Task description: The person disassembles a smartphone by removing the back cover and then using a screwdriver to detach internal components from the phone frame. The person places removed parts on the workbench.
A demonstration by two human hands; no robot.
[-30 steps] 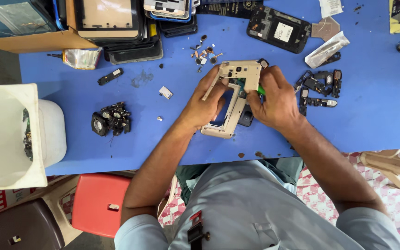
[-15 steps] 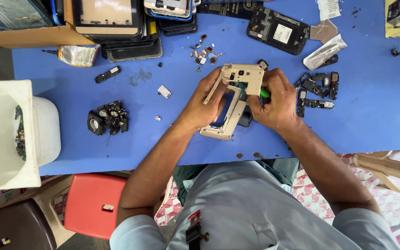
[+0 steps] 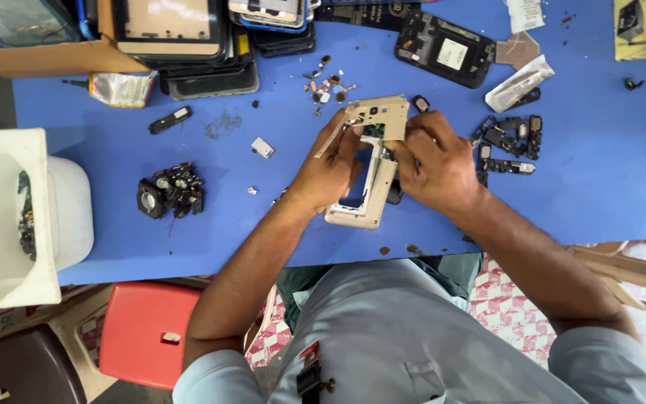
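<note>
A gold-coloured phone frame (image 3: pixel 374 168) lies tilted on the blue table (image 3: pixel 226 232) in the head view. My left hand (image 3: pixel 330 168) grips its left edge, and a thin pale stick pokes out from the fingers toward the frame's top. My right hand (image 3: pixel 435 161) presses on the frame's right side, fingers curled over its upper part. What the right fingers pinch is hidden. A green part shows inside the frame's top, between the two hands.
A heap of small black parts (image 3: pixel 171 191) lies left. More black parts (image 3: pixel 508 142) lie right, tiny bits (image 3: pixel 327 86) behind. Stacked phone frames (image 3: pixel 188 37), a black phone back (image 3: pixel 443 49) and a foil pouch (image 3: pixel 519 84) line the far edge. White containers (image 3: pixel 9 217) stand at left.
Both hands have stayed on the frame with small finger shifts. The green-tipped item seen beside my right hand half a second ago is now hidden. The view has drifted slightly.
</note>
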